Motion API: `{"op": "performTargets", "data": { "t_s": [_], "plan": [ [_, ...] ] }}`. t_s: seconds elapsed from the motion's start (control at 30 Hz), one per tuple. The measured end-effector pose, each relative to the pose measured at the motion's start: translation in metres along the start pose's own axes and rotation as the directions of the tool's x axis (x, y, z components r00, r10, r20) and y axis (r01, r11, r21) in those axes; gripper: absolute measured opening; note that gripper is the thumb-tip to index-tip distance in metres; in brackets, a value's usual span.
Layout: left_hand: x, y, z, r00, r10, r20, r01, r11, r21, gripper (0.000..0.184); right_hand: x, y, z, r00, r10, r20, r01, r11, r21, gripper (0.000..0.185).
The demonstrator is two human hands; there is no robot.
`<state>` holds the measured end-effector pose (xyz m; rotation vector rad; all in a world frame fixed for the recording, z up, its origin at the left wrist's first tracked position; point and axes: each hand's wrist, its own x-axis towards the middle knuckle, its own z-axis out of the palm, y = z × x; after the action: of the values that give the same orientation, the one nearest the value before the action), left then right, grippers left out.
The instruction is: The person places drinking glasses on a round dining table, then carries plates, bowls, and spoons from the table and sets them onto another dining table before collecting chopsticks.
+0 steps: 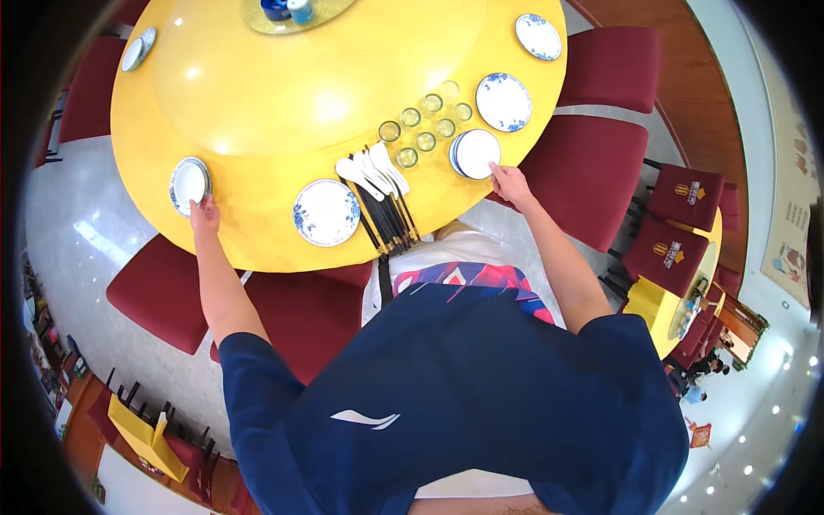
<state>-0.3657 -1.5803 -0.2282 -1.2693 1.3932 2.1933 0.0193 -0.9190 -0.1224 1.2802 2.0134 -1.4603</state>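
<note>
My left hand (204, 215) is at the near rim of a small white bowl (188, 183), its fingers closed on the edge. That bowl rests on a blue-patterned plate at the table's left side. Over on the right, my right hand (510, 184) pinches the rim of a stack of white bowls (478, 154) near the table edge. Between the hands lie a blue-flowered plate (327, 213), a bundle of black chopsticks (389, 225) and several white spoons (371, 171). Several clear glasses (426, 142) stand beside the bowl stack.
The round table (257, 219) has a yellow cover and a glass turntable (318, 94). Patterned plates (504, 102) lie along the right edge, and another plate with a bowl (132, 55) sits far left. Dark red chairs (584, 176) surround the table closely.
</note>
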Motion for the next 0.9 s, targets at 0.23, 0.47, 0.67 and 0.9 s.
{"op": "performTargets", "data": {
  "t_s": [0.23,0.47,0.67,0.9],
  "plan": [
    [-0.007,0.011,0.012,0.982,0.18,-0.05,-0.15,0.917,0.371,0.024,-0.025,0.007,-0.022,0.993,0.114,0.009,-0.114,0.98,0.165,0.05],
    [-0.178,-0.052,0.073,0.897,0.436,0.07,-0.363,0.639,0.678,0.035,-0.025,0.056,-0.048,0.992,0.129,-0.014,-0.123,0.971,0.206,0.049],
    [-0.336,-0.217,0.137,0.91,0.185,0.371,-0.404,0.598,0.692,0.039,0.017,0.043,-0.067,1.0,0.016,0.003,-0.017,0.974,0.225,0.043],
    [-0.434,-0.335,0.183,0.944,-0.068,0.324,-0.141,0.803,0.578,0.034,0.028,-0.039,-0.059,0.962,-0.057,0.269,0.071,0.997,-0.043,0.045]
  ]
}}
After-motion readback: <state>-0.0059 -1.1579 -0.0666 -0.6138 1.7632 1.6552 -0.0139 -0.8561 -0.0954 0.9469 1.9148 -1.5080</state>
